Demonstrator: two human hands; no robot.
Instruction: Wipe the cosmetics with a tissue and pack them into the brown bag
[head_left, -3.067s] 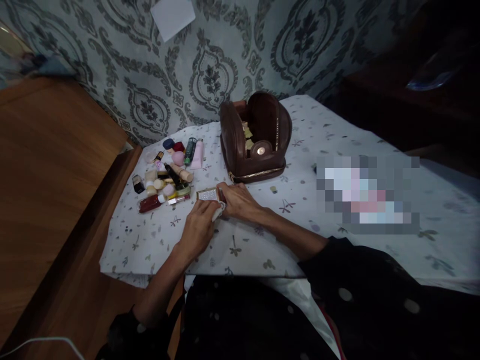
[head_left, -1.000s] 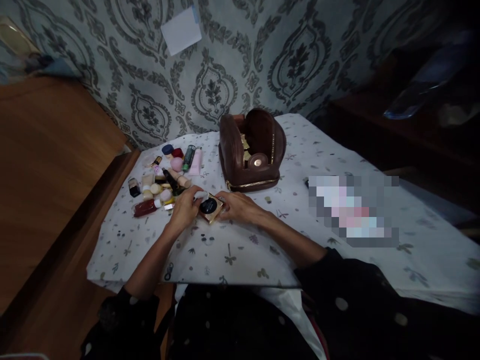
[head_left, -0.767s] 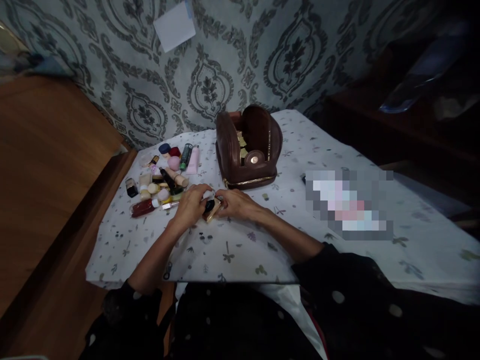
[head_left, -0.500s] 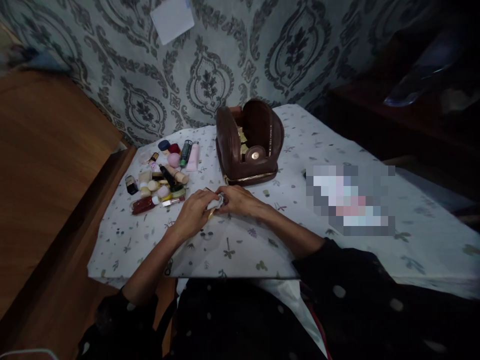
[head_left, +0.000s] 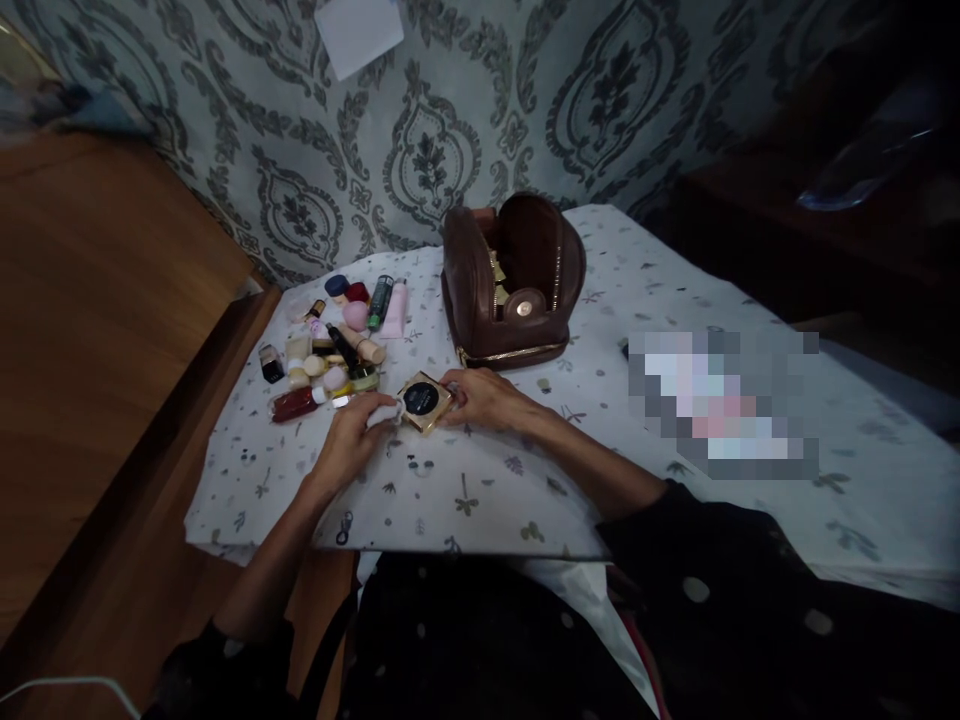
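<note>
Over the middle of the table, my right hand (head_left: pixel 484 398) grips a square gold compact (head_left: pixel 421 399) by its right edge. A round black label shows on the compact's face. My left hand (head_left: pixel 351 436) pinches a crumpled white wipe or tissue (head_left: pixel 385 414) at the compact's left side. Just behind my hands stands a brown cosmetic bag (head_left: pixel 517 285), unzipped, with gold items (head_left: pixel 499 280) inside. Several cosmetics lie left of the bag, among them a pink tube (head_left: pixel 394 308), a dark green tube (head_left: pixel 380 302) and a dark red bottle (head_left: pixel 293 404).
A patterned white cloth covers the table (head_left: pixel 465 480). A pixelated patch (head_left: pixel 720 400) hides something at the right. The papered wall (head_left: pixel 435 150) rises behind the table, and a wooden cabinet (head_left: pixel 112 300) stands at the left.
My left hand has drawn away to the left with the white wipe or tissue. The compact's face, covered before by my hands, now shows. The camera view has shifted slightly.
</note>
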